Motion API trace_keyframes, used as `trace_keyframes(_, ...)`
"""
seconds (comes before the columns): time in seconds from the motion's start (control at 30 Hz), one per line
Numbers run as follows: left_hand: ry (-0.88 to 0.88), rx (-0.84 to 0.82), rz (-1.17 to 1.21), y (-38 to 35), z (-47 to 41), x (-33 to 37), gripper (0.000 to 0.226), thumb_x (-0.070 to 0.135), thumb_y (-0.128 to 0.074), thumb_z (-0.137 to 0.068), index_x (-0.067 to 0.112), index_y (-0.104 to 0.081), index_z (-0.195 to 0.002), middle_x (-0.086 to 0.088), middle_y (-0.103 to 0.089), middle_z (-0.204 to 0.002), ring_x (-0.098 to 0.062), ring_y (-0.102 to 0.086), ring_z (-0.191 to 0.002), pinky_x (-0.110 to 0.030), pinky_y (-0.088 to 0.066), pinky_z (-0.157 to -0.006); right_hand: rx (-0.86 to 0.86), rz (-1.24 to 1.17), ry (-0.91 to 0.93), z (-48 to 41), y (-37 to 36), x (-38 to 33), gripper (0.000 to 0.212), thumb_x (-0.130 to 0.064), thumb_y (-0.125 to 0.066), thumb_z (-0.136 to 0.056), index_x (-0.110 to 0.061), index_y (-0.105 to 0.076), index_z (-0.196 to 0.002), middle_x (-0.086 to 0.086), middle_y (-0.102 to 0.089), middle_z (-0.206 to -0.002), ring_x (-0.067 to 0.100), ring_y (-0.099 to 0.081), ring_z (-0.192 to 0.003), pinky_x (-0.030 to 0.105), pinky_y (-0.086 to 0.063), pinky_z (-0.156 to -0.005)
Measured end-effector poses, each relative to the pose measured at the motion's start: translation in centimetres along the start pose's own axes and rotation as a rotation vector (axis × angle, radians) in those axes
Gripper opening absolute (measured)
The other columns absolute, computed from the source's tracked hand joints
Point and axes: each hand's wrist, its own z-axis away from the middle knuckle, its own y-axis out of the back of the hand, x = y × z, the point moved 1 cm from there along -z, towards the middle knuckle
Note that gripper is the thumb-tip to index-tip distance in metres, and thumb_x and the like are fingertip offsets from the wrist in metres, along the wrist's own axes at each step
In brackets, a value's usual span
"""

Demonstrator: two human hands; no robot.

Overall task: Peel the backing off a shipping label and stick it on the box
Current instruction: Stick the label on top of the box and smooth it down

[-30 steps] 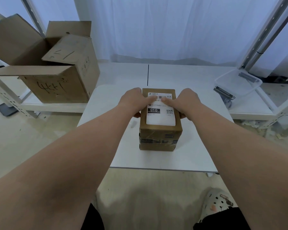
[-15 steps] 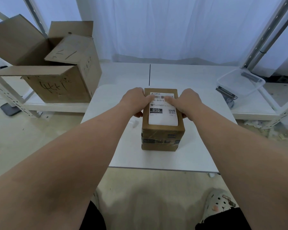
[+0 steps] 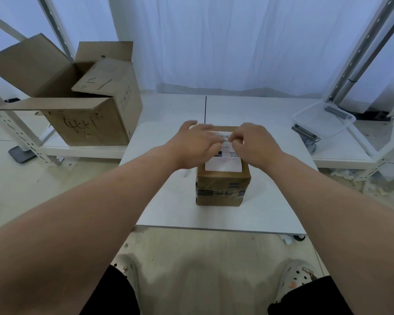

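the label (image 3: 223, 165) lies flat on top of the small box (image 3: 222, 187), which stands in the middle of the table (image 3: 175, 212). left hand (image 3: 193, 145) spreads straight fingers over the label's far left. right hand (image 3: 254, 142) curls its fingers at the far right edge, and in the blur i can't tell if it's pinching anything.

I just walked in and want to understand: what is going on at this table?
A person is labelling a small brown box on the white table. The white shipping label lies on top of the box. Both hands are over its far half: the left hand rests there with fairly straight fingers, and the right hand has its fingers curled by the barcode. The hands are blurred, so whether the right one presses or pinches is unclear.
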Motion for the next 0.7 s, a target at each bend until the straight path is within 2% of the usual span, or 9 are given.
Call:
trace_keyframes(0.1, 0.049, -0.149, -0.003, -0.8, 0.2, 0.2, 0.048, 0.033, -0.013, -0.102, 0.033, -0.038, -0.143, 0.014, -0.029, -0.155, -0.012, -0.011, -0.147, -0.044, 0.005, -0.118, -0.127, 0.071, 0.066, 0.5, 0.2, -0.2, 0.035, -0.011, -0.041, -0.092, -0.013, -0.072, -0.108, 0.008, -0.061, -0.111, 0.023, -0.055, -0.1, 0.034, -0.045, -0.088)
trace_keyframes(0.2, 0.178, -0.156, 0.033, -1.1, -0.2, -0.6, 0.049, 0.035, -0.009, -0.101, 0.034, -0.028, -0.147, 0.013, -0.021, -0.157, -0.013, -0.008, -0.148, -0.047, 0.008, -0.117, -0.146, 0.077, 0.049, 0.4, 0.3, -0.1, 0.036, -0.012, -0.041, -0.093, -0.015, -0.071, -0.112, 0.006, -0.061, -0.118, 0.022, -0.054, -0.108, 0.032, -0.043, -0.094)
trace_keyframes(0.33, 0.314, -0.159, 0.059, -2.2, -1.0, -1.2, 0.05, 0.039, -0.009, -0.1, 0.035, -0.018, -0.149, 0.015, -0.012, -0.159, -0.015, -0.003, -0.148, -0.05, 0.009, -0.116, -0.157, 0.054, 0.021, 0.3, 0.4, 0.0, 0.035, -0.012, -0.04, -0.095, -0.014, -0.07, -0.113, 0.005, -0.06, -0.122, 0.022, -0.053, -0.111, 0.031, -0.044, -0.094)
trace_keyframes(0.43, 0.281, -0.131, 0.045, -2.0, -1.2, -0.7, 0.05, 0.037, -0.012, -0.1, 0.032, -0.025, -0.148, 0.012, -0.018, -0.158, -0.014, -0.006, -0.148, -0.048, 0.009, -0.116, -0.151, 0.039, 0.02, 0.1, 0.4, 0.3, 0.035, -0.012, -0.041, -0.095, -0.015, -0.071, -0.111, 0.005, -0.06, -0.123, 0.022, -0.053, -0.113, 0.03, -0.044, -0.094)
trace_keyframes(0.57, 0.061, -0.074, 0.032, -1.1, -0.5, 0.1, 0.049, 0.03, -0.015, -0.101, 0.032, -0.051, -0.135, 0.013, -0.041, -0.148, -0.009, -0.024, -0.143, -0.042, 0.003, -0.115, -0.145, 0.038, 0.024, 0.0, 0.4, 0.5, 0.035, -0.01, -0.041, -0.093, -0.016, -0.072, -0.109, 0.004, -0.062, -0.121, 0.022, -0.053, -0.112, 0.03, -0.044, -0.092)
trace_keyframes(0.7, 0.183, -0.079, 0.042, -1.7, -1.2, -0.8, 0.051, 0.036, -0.009, -0.101, 0.034, -0.038, -0.142, 0.014, -0.035, -0.152, -0.009, -0.02, -0.144, -0.046, 0.003, -0.115, -0.153, 0.032, 0.016, -0.1, 0.5, 0.5, 0.035, -0.012, -0.042, -0.094, -0.016, -0.072, -0.109, 0.004, -0.062, -0.123, 0.023, -0.053, -0.114, 0.031, -0.045, -0.094)
